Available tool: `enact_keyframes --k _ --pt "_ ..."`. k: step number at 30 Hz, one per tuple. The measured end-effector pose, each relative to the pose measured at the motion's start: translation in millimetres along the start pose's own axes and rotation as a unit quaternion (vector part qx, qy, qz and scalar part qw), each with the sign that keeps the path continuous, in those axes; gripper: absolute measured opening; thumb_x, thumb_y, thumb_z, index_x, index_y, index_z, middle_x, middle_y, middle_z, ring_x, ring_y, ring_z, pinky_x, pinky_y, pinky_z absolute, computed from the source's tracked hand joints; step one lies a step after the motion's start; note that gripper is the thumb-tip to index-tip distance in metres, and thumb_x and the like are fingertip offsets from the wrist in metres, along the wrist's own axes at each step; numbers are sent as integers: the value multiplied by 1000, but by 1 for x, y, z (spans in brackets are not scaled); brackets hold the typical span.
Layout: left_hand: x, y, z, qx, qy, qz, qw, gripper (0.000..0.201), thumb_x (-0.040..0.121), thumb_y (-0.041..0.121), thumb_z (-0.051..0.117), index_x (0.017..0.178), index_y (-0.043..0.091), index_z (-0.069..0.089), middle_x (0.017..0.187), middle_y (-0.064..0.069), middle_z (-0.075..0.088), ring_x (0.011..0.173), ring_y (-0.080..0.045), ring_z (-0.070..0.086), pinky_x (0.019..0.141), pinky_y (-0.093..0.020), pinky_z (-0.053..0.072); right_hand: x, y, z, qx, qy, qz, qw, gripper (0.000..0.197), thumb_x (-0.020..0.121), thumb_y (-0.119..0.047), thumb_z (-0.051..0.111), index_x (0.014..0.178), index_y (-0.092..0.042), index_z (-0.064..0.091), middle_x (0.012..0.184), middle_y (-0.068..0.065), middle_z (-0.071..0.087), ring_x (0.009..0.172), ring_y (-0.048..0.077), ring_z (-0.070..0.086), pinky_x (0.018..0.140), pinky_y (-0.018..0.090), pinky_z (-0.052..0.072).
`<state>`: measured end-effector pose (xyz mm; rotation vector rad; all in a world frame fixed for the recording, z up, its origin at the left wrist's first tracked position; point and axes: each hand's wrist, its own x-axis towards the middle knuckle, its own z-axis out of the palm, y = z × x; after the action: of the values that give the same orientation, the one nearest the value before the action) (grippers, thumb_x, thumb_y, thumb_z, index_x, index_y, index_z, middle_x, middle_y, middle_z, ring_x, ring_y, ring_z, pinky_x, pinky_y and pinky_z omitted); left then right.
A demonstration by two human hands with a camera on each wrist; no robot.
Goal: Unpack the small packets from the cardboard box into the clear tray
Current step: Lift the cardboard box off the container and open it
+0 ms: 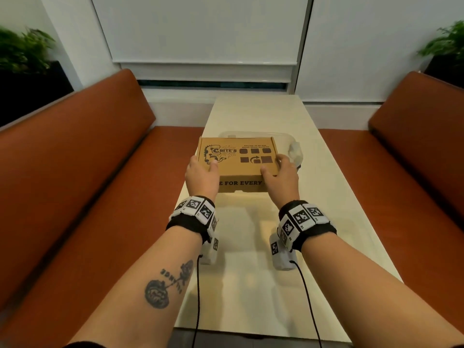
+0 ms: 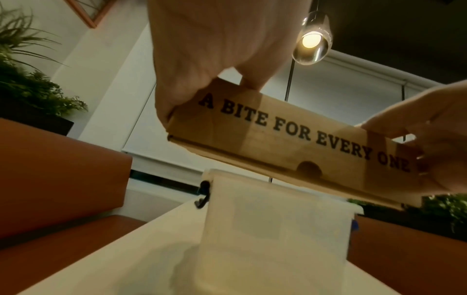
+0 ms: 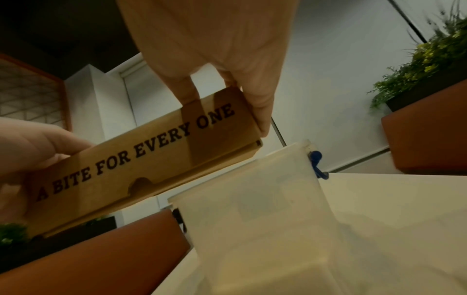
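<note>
One cardboard box (image 1: 238,156), closed, printed "A BITE FOR EVERY ONE" on its front edge. One clear tray (image 1: 292,144) (mostly hidden behind the box in the head view). Two hands: a left hand (image 1: 200,175) and a right hand (image 1: 282,177). Two marker-covered wristbands (image 1: 194,212), one per wrist. One long pale table (image 1: 253,114). Two orange bench seats (image 1: 82,156), one on each side. Two potted plants (image 1: 22,50). One hanging lamp (image 2: 312,39).
</note>
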<state>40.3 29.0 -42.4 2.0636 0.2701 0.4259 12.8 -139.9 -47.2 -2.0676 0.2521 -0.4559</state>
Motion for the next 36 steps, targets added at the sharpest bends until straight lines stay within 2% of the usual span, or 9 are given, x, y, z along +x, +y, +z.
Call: enact_keyframes --k 3,6,10,13,18,22,26,32,36 --pt "-19 -14 -7 4 -2 2 1000 38 95 33 52 124 8 50 120 -9 57 109 -26 54 83 -32 44 -23 4 -2 -13 -4 -3 1000 53 92 -30 55 139 -12 37 134 9 44 118 17 45 91 19 31" --pt "-36 -24 -14 -4 12 5 1000 37 95 32 52 123 10 50 118 -7 57 104 -21 54 80 -30 44 -43 6 -4 -17 1 -6 1000 51 92 -31 55 138 -14 39 132 7 43 109 10 43 89 18 31" --pt "-57 -37 -22 -1 51 6 999 36 94 34 52 121 12 52 115 -5 57 105 -23 54 85 -35 47 -73 12 -2 -20 18 -6 1000 48 91 -33 55 133 -16 42 126 5 45 102 9 44 86 20 36" --pt "-69 -52 -25 14 54 -15 998 41 94 34 51 127 10 50 120 -8 57 111 -26 53 93 -42 48 -96 24 6 -32 26 1 999 46 91 -34 55 131 -14 44 122 4 47 101 12 48 84 20 37" --pt "-82 -84 -19 47 6 -48 998 46 96 33 49 134 7 46 128 -14 55 117 -31 51 100 -45 44 -113 47 21 -48 -18 44 998 45 93 -31 53 133 -13 42 126 7 46 96 7 42 86 19 38" --pt "-78 -102 -9 59 -63 -51 995 52 99 33 46 140 4 38 139 -16 47 129 -31 42 108 -40 34 -103 54 26 -58 -54 80 994 49 93 -27 53 136 -10 39 130 10 43 110 17 49 93 23 38" --pt "-65 -113 -2 80 -115 -60 988 51 99 32 45 141 2 37 140 -18 45 130 -32 41 107 -41 34 -96 58 34 -66 -81 109 989 49 93 -24 52 138 -8 38 130 13 43 114 24 49 99 29 40" --pt "-61 -124 1 98 -148 -76 981 54 99 27 47 144 2 32 143 -18 40 132 -31 39 108 -38 32 -99 66 51 -84 -121 153 977 53 93 -18 50 141 -7 31 130 16 40 114 27 50 101 35 45" --pt "-61 -128 2 90 -152 -81 981 55 98 27 48 146 6 29 144 -16 39 131 -31 39 108 -40 34 -101 64 55 -123 -135 155 971 59 94 -19 45 147 -8 20 133 16 39 118 30 48 102 40 43"
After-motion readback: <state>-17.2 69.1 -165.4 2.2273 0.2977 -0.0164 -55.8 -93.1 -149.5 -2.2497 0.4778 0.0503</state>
